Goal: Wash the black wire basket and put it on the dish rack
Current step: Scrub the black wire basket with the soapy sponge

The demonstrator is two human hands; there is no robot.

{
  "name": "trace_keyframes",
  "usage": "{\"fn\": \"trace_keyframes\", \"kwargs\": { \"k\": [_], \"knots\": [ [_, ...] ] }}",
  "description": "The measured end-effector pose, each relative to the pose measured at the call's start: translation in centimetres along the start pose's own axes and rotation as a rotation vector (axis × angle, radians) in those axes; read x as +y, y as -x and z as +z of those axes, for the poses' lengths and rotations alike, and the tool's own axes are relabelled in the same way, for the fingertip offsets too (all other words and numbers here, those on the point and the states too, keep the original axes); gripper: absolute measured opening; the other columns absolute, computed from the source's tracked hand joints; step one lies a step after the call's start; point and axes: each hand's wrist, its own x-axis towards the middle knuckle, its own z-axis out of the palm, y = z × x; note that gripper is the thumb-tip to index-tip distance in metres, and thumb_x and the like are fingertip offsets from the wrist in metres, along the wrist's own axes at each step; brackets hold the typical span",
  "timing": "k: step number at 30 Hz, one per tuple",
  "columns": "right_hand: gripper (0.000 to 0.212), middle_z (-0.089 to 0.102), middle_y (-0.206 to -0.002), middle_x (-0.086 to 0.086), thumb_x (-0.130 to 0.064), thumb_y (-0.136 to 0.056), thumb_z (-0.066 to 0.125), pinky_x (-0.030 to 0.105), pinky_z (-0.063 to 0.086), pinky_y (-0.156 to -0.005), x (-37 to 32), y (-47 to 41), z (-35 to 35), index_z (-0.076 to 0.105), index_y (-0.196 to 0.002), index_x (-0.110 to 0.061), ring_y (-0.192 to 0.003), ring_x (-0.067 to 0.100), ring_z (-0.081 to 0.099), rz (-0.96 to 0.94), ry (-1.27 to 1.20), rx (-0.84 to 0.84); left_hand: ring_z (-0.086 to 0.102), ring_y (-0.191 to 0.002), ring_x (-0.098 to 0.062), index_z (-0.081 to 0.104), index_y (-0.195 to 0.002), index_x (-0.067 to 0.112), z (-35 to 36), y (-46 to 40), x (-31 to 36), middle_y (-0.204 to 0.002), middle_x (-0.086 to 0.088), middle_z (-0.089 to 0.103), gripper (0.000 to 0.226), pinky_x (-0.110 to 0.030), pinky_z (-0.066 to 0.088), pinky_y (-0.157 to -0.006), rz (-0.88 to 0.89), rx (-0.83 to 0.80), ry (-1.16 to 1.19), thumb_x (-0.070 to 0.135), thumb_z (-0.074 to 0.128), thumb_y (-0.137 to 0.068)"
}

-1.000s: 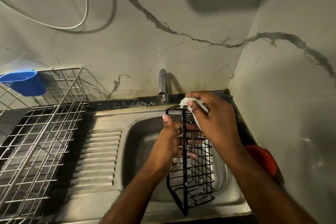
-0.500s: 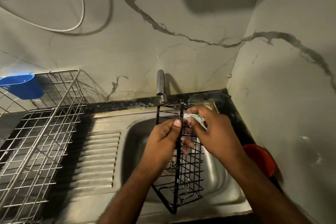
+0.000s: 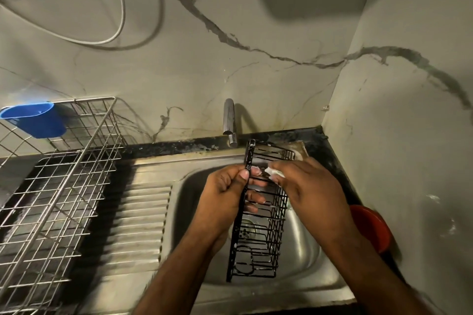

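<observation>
The black wire basket [image 3: 258, 245] stands on end over the steel sink [image 3: 304, 261], flecked with white suds. My left hand [image 3: 225, 197] grips its left frame bar, thumb on the near side and fingers poking through the wires. My right hand [image 3: 309, 194] pinches a small pale scrubbing pad [image 3: 271, 172] against the upper wires. The silver wire dish rack [image 3: 51, 199] sits to the left on the counter, apart from the basket.
A blue cup [image 3: 35, 119] hangs on the rack's back left corner. The tap [image 3: 229, 121] stands just behind the basket's top. A red bowl [image 3: 371, 225] sits at the right by the side wall. The ribbed drainboard [image 3: 138, 222] lies between sink and rack.
The basket has turned so its open side faces me more. My right hand with the pad has slid from the top edge down onto the upper wires.
</observation>
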Motion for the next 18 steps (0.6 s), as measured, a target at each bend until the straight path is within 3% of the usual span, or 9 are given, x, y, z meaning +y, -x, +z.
{"fn": "trace_keyframes", "kwargs": {
  "k": [2, 5, 11, 13, 15, 18],
  "knots": [
    [0.027, 0.073, -0.095, -0.003, -0.011, -0.086, 0.075, 0.039, 0.055, -0.070, 0.2, 0.0, 0.1, 0.071, -0.110, -0.021, -0.085, 0.021, 0.062, -0.020, 0.011, -0.018, 0.069, -0.067, -0.017, 0.071, -0.109, 0.006, 0.2, 0.1, -0.2, -0.095, -0.011, 0.078, 0.028, -0.024, 0.055, -0.056, 0.004, 0.008, -0.007, 0.013, 0.044, -0.109],
    [0.033, 0.072, -0.098, -0.007, -0.002, -0.086, 0.073, 0.039, 0.057, -0.074, 0.5, 0.4, 0.6, 0.071, -0.110, -0.025, -0.090, 0.013, 0.065, 0.140, -0.208, 0.061, 0.070, -0.068, -0.018, 0.070, -0.110, 0.006, 0.4, 0.1, -0.2, -0.096, -0.011, 0.079, 0.028, -0.025, 0.055, -0.056, 0.007, 0.009, 0.005, 0.015, 0.044, -0.109],
    [0.021, 0.071, -0.105, -0.017, -0.020, -0.088, 0.069, 0.012, 0.051, -0.083, -0.4, 1.2, 0.0, 0.069, -0.107, -0.030, -0.099, -0.002, 0.068, 0.405, -0.596, 0.406, 0.070, -0.070, -0.018, 0.069, -0.110, 0.006, 0.4, 0.1, -0.2, -0.100, -0.014, 0.078, 0.027, -0.025, 0.055, -0.056, -0.030, 0.031, 0.114, 0.017, 0.044, -0.109],
    [0.024, 0.068, -0.110, -0.017, -0.018, -0.089, 0.066, 0.012, 0.050, -0.089, 0.1, 1.1, -0.6, 0.066, -0.110, -0.030, -0.105, -0.002, 0.065, 0.343, -0.543, 0.389, 0.070, -0.068, -0.017, 0.069, -0.110, 0.006, 0.4, 0.0, -0.1, -0.100, -0.016, 0.078, 0.026, -0.025, 0.055, -0.054, -0.035, 0.045, 0.155, 0.017, 0.045, -0.108],
    [0.028, 0.061, -0.118, -0.008, -0.011, -0.090, 0.065, 0.012, 0.046, -0.095, 0.8, 1.1, -0.8, 0.069, -0.113, -0.027, -0.113, -0.003, 0.058, 0.219, -0.427, 0.254, 0.071, -0.067, -0.018, 0.069, -0.109, 0.006, 0.5, 0.1, 0.1, -0.099, -0.016, 0.078, 0.026, -0.026, 0.055, -0.052, -0.039, 0.048, 0.180, 0.017, 0.045, -0.108],
    [0.030, 0.052, -0.116, -0.006, -0.005, -0.090, 0.064, 0.003, 0.038, -0.094, 1.4, 1.3, -0.5, 0.071, -0.116, -0.016, -0.113, -0.014, 0.047, 0.079, -0.281, 0.171, 0.071, -0.067, -0.018, 0.069, -0.109, 0.007, 0.4, 0.1, 0.3, -0.099, -0.017, 0.078, 0.026, -0.025, 0.054, -0.051, -0.038, 0.053, 0.184, 0.019, 0.046, -0.107]
  ]
}}
